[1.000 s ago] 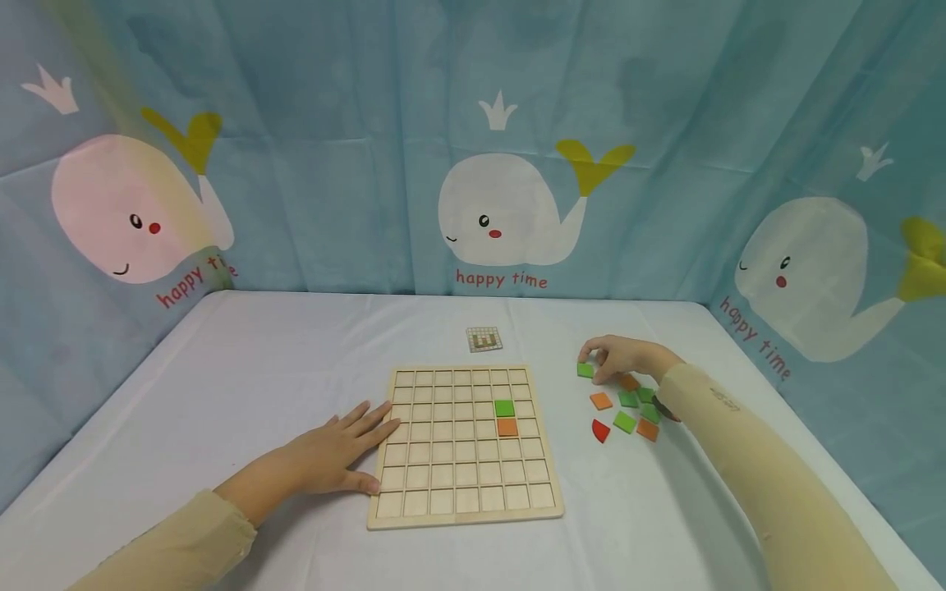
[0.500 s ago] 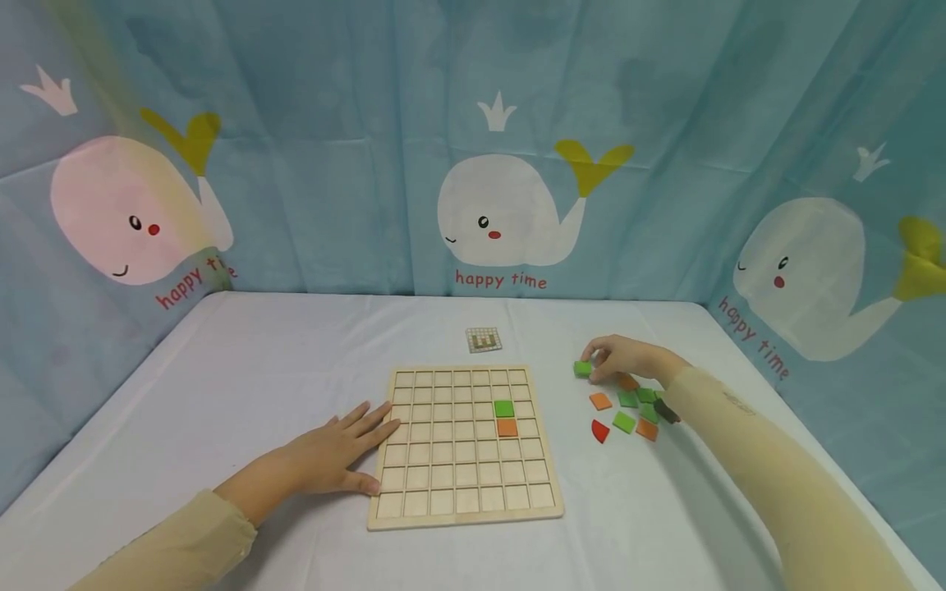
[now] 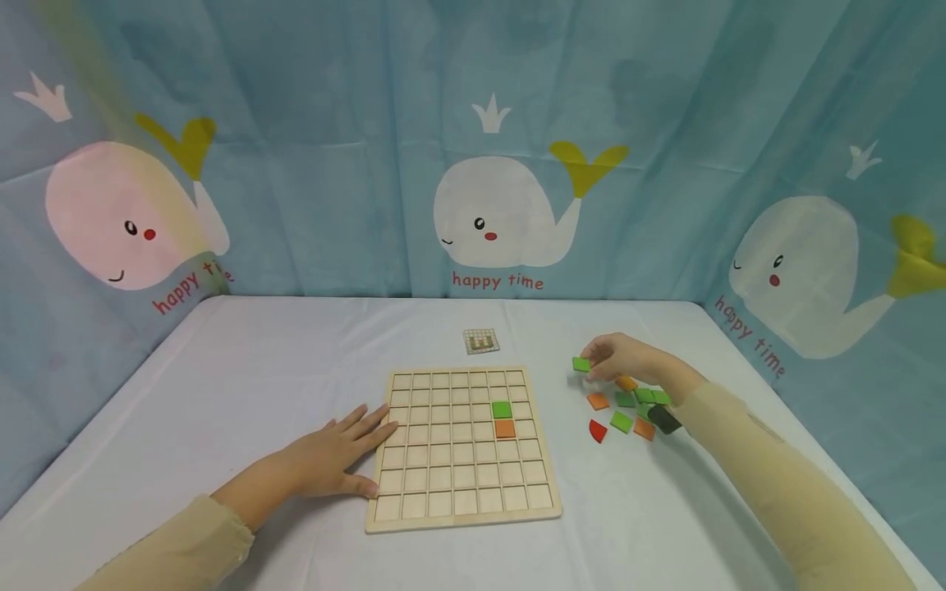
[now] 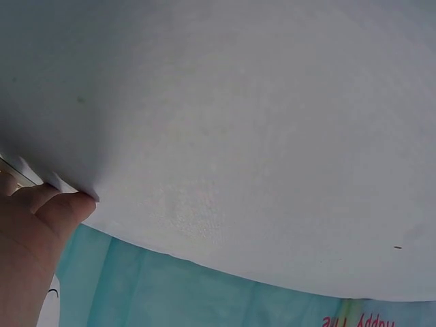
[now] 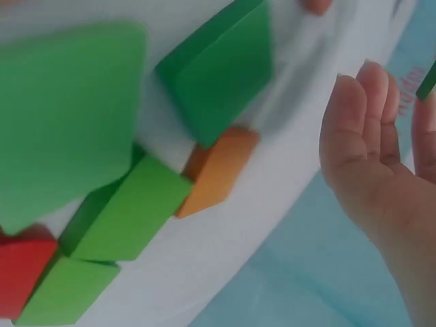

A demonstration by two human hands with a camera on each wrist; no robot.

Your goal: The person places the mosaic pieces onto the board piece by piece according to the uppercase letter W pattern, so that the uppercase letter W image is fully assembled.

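A square green tile [image 3: 581, 364] is pinched at its right side by my right hand [image 3: 624, 359], just above the table. In the right wrist view only a corner of that green tile [image 5: 428, 83] shows at the right edge, by the fingers of my right hand [image 5: 371, 150]. My left hand [image 3: 325, 460] rests with spread fingers on the left edge of a wooden grid board [image 3: 442, 476]. One green tile [image 3: 502, 410] and one orange tile [image 3: 505, 428] sit in neighbouring squares of the board, toward its right side.
Loose tiles lie right of the board: several green [image 3: 621, 422], several orange [image 3: 598, 400] and a red quarter-circle piece [image 3: 597, 431]. A dark flat object [image 3: 663, 419] is under the right wrist. Behind the board lies a small pattern card [image 3: 481, 341]. A whale-print curtain [image 3: 332, 205] borders the table.
My right hand has lifted the green tile off the table and shifted it slightly left. My left hand stays on the board's edge. The head view has moved slightly.
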